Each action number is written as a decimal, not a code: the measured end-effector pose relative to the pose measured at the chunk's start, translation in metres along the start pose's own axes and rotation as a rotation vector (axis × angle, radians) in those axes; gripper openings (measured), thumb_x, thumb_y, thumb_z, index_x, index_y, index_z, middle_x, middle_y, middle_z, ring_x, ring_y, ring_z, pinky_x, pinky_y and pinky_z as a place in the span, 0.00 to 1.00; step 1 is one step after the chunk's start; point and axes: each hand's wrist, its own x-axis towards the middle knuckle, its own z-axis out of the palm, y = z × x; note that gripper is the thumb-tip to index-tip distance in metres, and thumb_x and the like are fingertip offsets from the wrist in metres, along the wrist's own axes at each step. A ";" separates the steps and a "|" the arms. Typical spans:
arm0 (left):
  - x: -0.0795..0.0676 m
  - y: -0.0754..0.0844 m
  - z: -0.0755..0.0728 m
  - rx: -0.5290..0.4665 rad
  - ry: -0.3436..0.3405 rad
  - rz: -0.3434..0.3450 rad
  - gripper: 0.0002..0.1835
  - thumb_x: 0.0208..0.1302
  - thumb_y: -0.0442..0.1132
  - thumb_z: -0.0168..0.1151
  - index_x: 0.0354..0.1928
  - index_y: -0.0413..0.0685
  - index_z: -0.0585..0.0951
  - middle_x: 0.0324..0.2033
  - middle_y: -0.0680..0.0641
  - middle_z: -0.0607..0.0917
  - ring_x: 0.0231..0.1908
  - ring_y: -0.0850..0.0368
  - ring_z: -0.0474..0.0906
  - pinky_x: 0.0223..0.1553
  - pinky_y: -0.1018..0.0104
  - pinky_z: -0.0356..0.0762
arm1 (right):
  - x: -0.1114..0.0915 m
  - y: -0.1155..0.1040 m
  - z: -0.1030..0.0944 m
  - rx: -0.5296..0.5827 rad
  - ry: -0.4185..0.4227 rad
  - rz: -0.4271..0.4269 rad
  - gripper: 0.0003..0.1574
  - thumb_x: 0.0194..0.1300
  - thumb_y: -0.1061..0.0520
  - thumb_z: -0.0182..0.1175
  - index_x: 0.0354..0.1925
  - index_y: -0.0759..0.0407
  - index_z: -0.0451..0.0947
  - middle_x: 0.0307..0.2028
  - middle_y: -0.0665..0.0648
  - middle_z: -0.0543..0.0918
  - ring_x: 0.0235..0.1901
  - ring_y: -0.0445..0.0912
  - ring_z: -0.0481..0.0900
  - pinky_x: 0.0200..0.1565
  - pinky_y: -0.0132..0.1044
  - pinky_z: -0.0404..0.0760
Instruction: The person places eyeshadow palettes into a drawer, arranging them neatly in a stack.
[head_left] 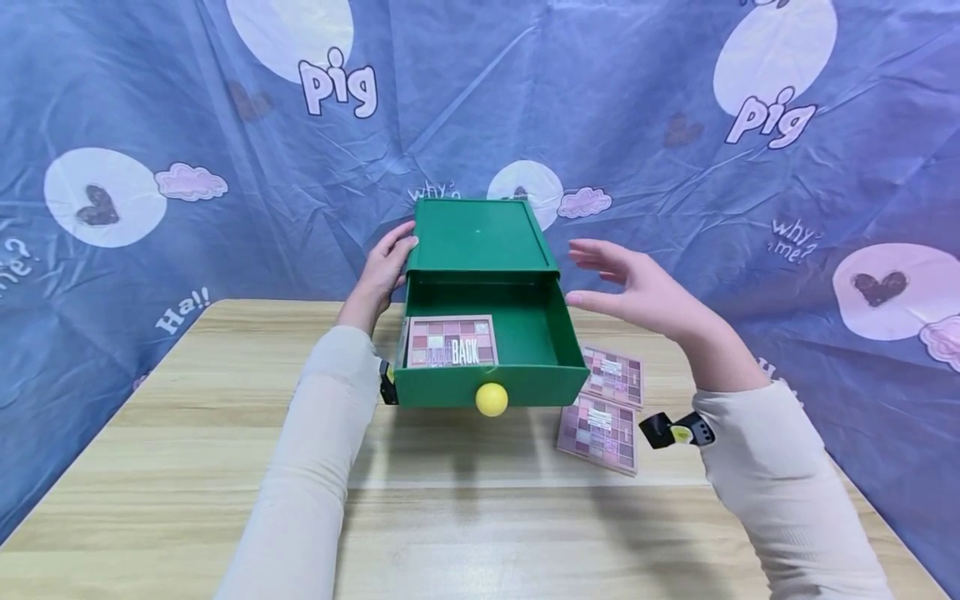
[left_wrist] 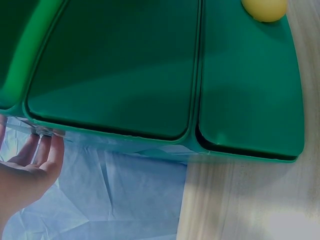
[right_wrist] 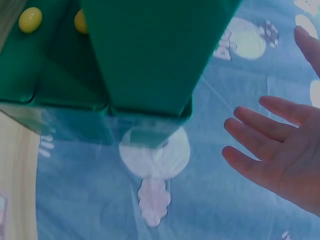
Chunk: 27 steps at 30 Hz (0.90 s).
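Note:
A green chest of drawers (head_left: pixel 480 236) with yellow knobs stands on the table, its top drawer (head_left: pixel 528 329) pulled out towards me. In that drawer, against its left side, lies a pink eyeshadow palette (head_left: pixel 452 342) with "BACK" on its lid. My left hand (head_left: pixel 384 265) rests against the left side of the chest; in the left wrist view its extended fingers (left_wrist: pixel 44 150) meet the edge. To the right of the chest, my right hand (head_left: pixel 626 282) hovers apart from it, with nothing in it. The right wrist view shows its fingers (right_wrist: pixel 260 132) spread.
Two more eyeshadow palettes lie on the table right of the chest, a nearer one (head_left: pixel 598 435) and a farther one (head_left: pixel 613 377) that meet at their edges. A blue printed cloth (head_left: pixel 465 100) hangs behind the wooden table (head_left: pixel 225 433).

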 end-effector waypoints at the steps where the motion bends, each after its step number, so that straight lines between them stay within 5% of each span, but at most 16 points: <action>1: 0.000 0.000 0.000 0.002 0.001 0.000 0.22 0.59 0.44 0.52 0.57 0.58 0.68 0.51 0.50 0.70 0.42 0.57 0.69 0.41 0.59 0.67 | -0.003 0.003 -0.001 0.021 0.014 0.005 0.37 0.56 0.54 0.58 0.61 0.57 0.57 0.57 0.57 0.64 0.56 0.50 0.59 0.54 0.49 0.57; 12: -0.001 0.000 0.001 0.006 0.008 -0.001 0.22 0.59 0.44 0.52 0.57 0.59 0.69 0.50 0.50 0.71 0.39 0.58 0.69 0.39 0.62 0.67 | -0.030 0.045 0.002 0.102 0.120 0.077 0.33 0.62 0.54 0.51 0.62 0.62 0.54 0.55 0.62 0.64 0.53 0.53 0.63 0.48 0.34 0.66; 19: -0.001 -0.001 0.001 -0.002 0.004 -0.002 0.22 0.59 0.44 0.52 0.57 0.59 0.68 0.50 0.50 0.70 0.38 0.59 0.70 0.38 0.62 0.68 | -0.045 0.074 0.016 0.134 0.121 0.079 0.33 0.62 0.56 0.51 0.60 0.69 0.54 0.55 0.68 0.63 0.53 0.58 0.61 0.52 0.49 0.59; 27: -0.001 0.000 0.001 0.003 0.006 -0.002 0.22 0.59 0.45 0.52 0.57 0.59 0.68 0.51 0.51 0.70 0.40 0.58 0.69 0.40 0.60 0.67 | -0.063 0.102 0.031 0.124 0.094 0.126 0.34 0.61 0.56 0.52 0.58 0.72 0.55 0.55 0.69 0.62 0.54 0.59 0.60 0.52 0.49 0.58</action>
